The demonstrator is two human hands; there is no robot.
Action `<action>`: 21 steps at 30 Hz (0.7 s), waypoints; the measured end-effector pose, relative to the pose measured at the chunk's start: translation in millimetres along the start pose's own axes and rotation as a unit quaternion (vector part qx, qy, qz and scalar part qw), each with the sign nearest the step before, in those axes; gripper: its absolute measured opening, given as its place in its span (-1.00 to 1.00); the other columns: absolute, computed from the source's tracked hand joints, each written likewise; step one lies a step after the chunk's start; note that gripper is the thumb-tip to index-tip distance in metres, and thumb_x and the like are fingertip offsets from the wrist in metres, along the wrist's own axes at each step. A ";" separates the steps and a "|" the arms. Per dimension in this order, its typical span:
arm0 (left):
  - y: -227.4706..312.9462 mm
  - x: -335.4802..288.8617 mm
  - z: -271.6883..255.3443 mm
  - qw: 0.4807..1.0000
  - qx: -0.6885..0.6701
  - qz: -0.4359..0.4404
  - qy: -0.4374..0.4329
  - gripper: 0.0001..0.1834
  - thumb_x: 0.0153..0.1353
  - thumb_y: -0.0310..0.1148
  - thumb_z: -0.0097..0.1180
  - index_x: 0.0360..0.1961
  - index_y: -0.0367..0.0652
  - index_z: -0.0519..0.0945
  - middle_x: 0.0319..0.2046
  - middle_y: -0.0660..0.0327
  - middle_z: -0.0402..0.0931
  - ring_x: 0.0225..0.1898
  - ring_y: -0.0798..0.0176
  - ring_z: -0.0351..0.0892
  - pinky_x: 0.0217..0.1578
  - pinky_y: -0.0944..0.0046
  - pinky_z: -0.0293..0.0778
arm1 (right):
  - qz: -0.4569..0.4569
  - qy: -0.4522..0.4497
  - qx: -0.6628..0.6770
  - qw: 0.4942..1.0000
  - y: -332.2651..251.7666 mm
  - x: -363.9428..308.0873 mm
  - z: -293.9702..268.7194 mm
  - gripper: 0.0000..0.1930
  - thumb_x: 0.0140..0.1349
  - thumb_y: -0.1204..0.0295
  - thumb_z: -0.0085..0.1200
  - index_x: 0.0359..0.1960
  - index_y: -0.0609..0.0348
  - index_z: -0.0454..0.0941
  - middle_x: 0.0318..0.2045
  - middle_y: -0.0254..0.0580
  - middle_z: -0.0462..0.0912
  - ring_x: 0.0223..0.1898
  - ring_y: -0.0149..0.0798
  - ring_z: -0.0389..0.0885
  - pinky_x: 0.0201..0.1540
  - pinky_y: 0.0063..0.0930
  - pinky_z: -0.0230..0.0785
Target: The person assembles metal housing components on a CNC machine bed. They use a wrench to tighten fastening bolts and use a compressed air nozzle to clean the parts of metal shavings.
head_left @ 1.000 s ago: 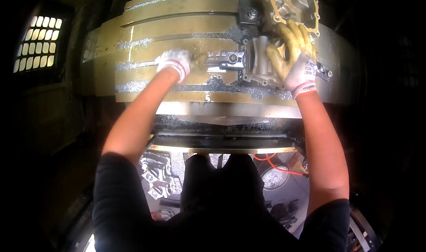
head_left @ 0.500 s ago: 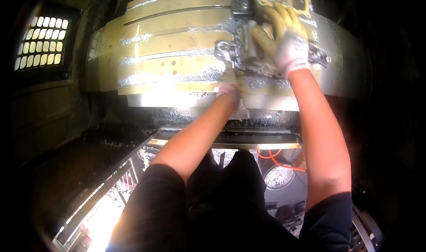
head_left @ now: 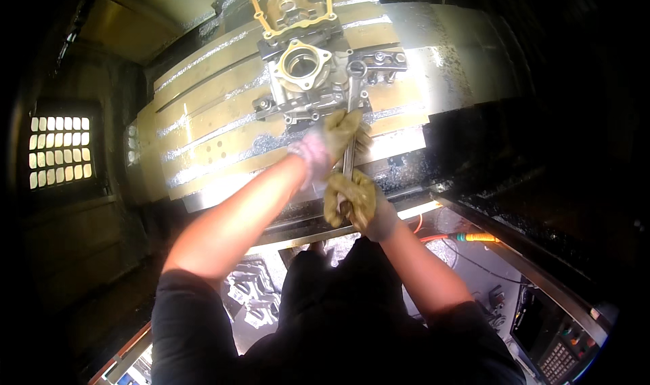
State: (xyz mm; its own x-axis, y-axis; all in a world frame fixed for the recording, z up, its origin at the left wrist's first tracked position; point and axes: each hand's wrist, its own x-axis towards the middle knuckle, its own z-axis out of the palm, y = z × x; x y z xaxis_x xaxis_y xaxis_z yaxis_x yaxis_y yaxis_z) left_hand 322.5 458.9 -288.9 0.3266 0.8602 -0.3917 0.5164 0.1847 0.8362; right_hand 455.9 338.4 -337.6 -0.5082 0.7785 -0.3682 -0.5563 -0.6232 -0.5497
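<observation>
While a metal casting (head_left: 296, 83) with a round bore sits upper centre in the head view, a long wrench (head_left: 349, 160) lies below and right of it, long axis nearly vertical, ring end pointing up, leaning slightly right, at the left end of a dark clamp (head_left: 388, 61). The left hand's (head_left: 344, 136) blurred fingers curl round its shaft; the right hand (head_left: 353, 199) grips its lower end.
</observation>
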 end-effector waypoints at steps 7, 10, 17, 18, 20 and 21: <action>36.7 88.5 -35.7 0.802 0.527 0.276 0.048 -0.46 0.34 -0.02 0.09 0.26 -0.04 0.54 0.31 -0.02 0.43 0.42 -0.04 0.31 0.45 -0.03 0.12 | -0.101 0.133 0.123 0.978 -20.1 52.6 -22.0 -0.67 0.52 0.27 0.00 0.08 0.31 0.51 -0.53 -0.34 0.42 -0.52 -0.28 0.48 -0.51 -0.45 0.32; -11.7 119.6 -50.2 0.800 0.526 0.277 0.076 -0.45 0.24 -0.14 0.23 0.25 0.04 0.54 0.31 0.04 0.43 0.45 0.02 0.23 0.52 -0.05 -0.10 | -0.065 0.150 0.185 0.969 -14.9 83.4 -19.9 -0.73 0.50 0.32 0.00 0.07 0.21 0.55 -0.52 -0.35 0.44 -0.50 -0.28 0.50 -0.53 -0.40 0.31; -11.7 135.6 -48.6 0.796 0.555 0.243 0.023 -0.46 0.31 -0.17 0.11 0.32 0.04 0.49 0.36 0.07 0.37 0.47 -0.06 0.21 0.49 -0.18 -0.07 | -0.041 0.222 0.341 0.913 -23.7 160.3 21.4 -0.68 0.56 0.09 -0.10 0.03 0.03 0.54 -0.47 -0.32 0.50 -0.41 -0.19 0.59 -0.38 -0.26 0.52; -14.8 139.4 -47.4 0.795 0.560 0.232 0.029 -0.47 0.31 -0.18 0.12 0.32 0.05 0.50 0.35 0.07 0.38 0.47 -0.06 0.20 0.49 -0.18 -0.06 | -0.055 0.220 0.340 0.913 -20.7 169.6 24.8 -0.64 0.53 0.00 -0.06 -0.04 0.03 0.52 -0.48 -0.34 0.51 -0.34 -0.20 0.62 -0.24 -0.22 0.58; -6.7 138.5 -45.7 0.794 0.561 0.233 0.019 -0.47 0.32 -0.18 0.12 0.32 0.05 0.50 0.36 0.07 0.38 0.48 -0.07 0.19 0.49 -0.19 -0.05 | -0.060 0.175 0.360 0.914 -14.7 172.5 11.3 -0.63 0.51 -0.04 -0.04 -0.09 0.01 0.51 -0.52 -0.40 0.46 -0.38 -0.28 0.55 -0.28 -0.31 0.52; -5.2 137.5 -46.0 0.795 0.561 0.231 0.015 -0.47 0.32 -0.18 0.11 0.33 0.04 0.49 0.36 0.07 0.38 0.48 -0.07 0.19 0.49 -0.19 -0.05 | -0.060 0.152 0.369 0.915 -13.7 172.0 6.4 -0.62 0.50 -0.06 -0.03 -0.11 0.00 0.50 -0.54 -0.43 0.43 -0.40 -0.32 0.51 -0.30 -0.35 0.49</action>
State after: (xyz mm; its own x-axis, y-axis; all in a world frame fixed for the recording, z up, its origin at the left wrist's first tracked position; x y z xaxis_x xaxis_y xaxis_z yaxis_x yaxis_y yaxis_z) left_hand 328.4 598.1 -329.4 0.6765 0.7269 -0.1181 0.7330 -0.6801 0.0125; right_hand 371.9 480.4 -388.5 -0.2701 0.7596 -0.5916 -0.9458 -0.3243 0.0154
